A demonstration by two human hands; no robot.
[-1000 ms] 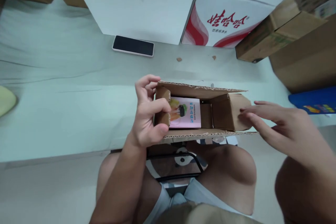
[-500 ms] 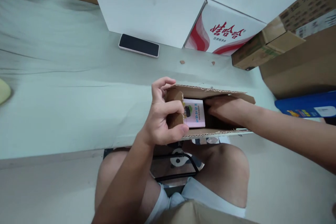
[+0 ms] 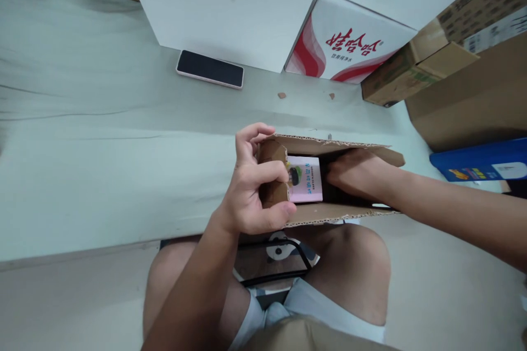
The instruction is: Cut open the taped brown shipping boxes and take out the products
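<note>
An open-topped, narrow cardboard box [image 3: 329, 213] lies near the table's front edge, its long sides running left to right. My left hand [image 3: 255, 186] is closed around the box's left end, with thumb and fingers over the end flap. A small pink-and-white box [image 3: 308, 180] with a green and black picture sits inside at the left. My right hand [image 3: 356, 175] reaches into the cardboard box from the right. Its fingers are curled just right of the pink-and-white box; shadow hides the fingertips and whatever they may hold.
A phone [image 3: 209, 68] lies by a big white box [image 3: 230, 11]. Behind are a red-and-white carton [image 3: 349, 44] and brown cartons [image 3: 395, 74]. A blue package [image 3: 473, 164] stands at the right. Two brown scraps lie on the green-covered table [image 3: 102, 175].
My right hand has shifted slightly right and up inside the cardboard box, its fingers more curled. My left hand keeps its hold. The view has moved a little.
</note>
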